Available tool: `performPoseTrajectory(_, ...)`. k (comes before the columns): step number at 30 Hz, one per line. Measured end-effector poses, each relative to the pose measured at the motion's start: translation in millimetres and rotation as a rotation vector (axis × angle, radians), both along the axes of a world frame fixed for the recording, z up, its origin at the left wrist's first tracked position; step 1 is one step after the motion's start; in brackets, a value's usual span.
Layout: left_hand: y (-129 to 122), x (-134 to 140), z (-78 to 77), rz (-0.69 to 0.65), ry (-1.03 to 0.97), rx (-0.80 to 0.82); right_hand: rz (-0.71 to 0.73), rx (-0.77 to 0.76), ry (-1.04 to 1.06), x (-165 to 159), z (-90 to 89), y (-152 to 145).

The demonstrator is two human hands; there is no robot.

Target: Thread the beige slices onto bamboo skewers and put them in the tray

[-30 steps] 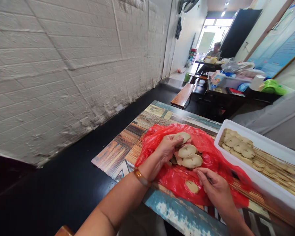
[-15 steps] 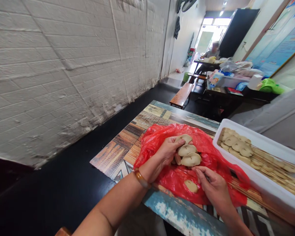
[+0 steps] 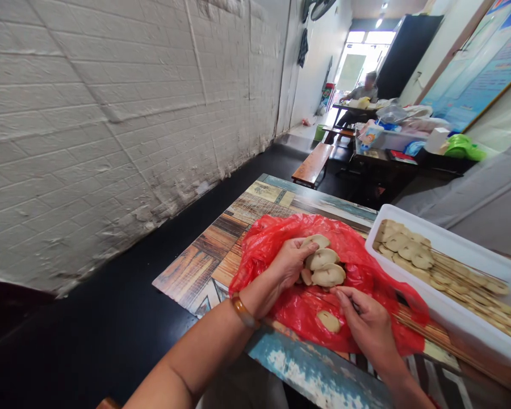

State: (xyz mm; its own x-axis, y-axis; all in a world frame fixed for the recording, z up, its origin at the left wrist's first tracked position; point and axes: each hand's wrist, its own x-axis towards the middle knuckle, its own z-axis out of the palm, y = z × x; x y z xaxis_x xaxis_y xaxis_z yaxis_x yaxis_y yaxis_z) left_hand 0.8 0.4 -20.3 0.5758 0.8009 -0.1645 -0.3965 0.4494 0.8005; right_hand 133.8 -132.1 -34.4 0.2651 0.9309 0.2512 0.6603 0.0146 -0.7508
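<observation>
Over a crumpled red plastic bag [image 3: 259, 244], my left hand [image 3: 290, 262] grips pale, oval beige slices [image 3: 329, 275] that overlap in a row. Its thumb presses on the topmost slice [image 3: 317, 241]. My right hand [image 3: 364, 318] is closed in a pinch just below the lowest slice, on what looks like the end of a thin skewer [image 3: 333, 290]; most of the skewer is hidden. One loose slice [image 3: 328, 321] with a small slit lies on the bag between my hands.
A white plastic tray [image 3: 440, 230] with several skewered slices [image 3: 409, 247] stands at the right. Bare skewers [image 3: 436, 335] lie beside it on the wood-patterned table [image 3: 204, 255]. Farther back are a bench [image 3: 313, 163], a cluttered table and a seated person [image 3: 364, 91].
The view has shifted slightly. My hands keep nearly the same pose around the slices, and the loose slice stays on the bag.
</observation>
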Motion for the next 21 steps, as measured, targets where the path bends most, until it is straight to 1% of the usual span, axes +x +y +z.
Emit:
performPoseTrajectory(3, 1, 0, 1.1, -0.008, -0.016, -0.017, 0.002, -0.024, 0.04, 0, 0.6, 1)
performPoseTrajectory(6, 3, -2, 2.0, -0.037, -0.063, -0.022, 0.008, -0.071, 0.124, 2, 0.3, 2)
performPoseTrajectory(12, 1, -3, 2.2, -0.193, -0.099, -0.003, -0.01, -0.113, 0.316, 7, -2.1, 3)
performPoseTrajectory(14, -1, -2, 3.2, -0.182, -0.101, -0.024, -0.001, -0.125, 0.339, 8, -2.9, 3)
performPoseTrajectory(18, -1, 0, 5.8, -0.087, -0.086, -0.028, 0.01, -0.125, 0.308, 9, -3.2, 4)
performPoseTrajectory(21, 0, -1, 7.5, -0.081, -0.057, -0.015, 0.006, -0.106, 0.307, 11, -2.6, 5)
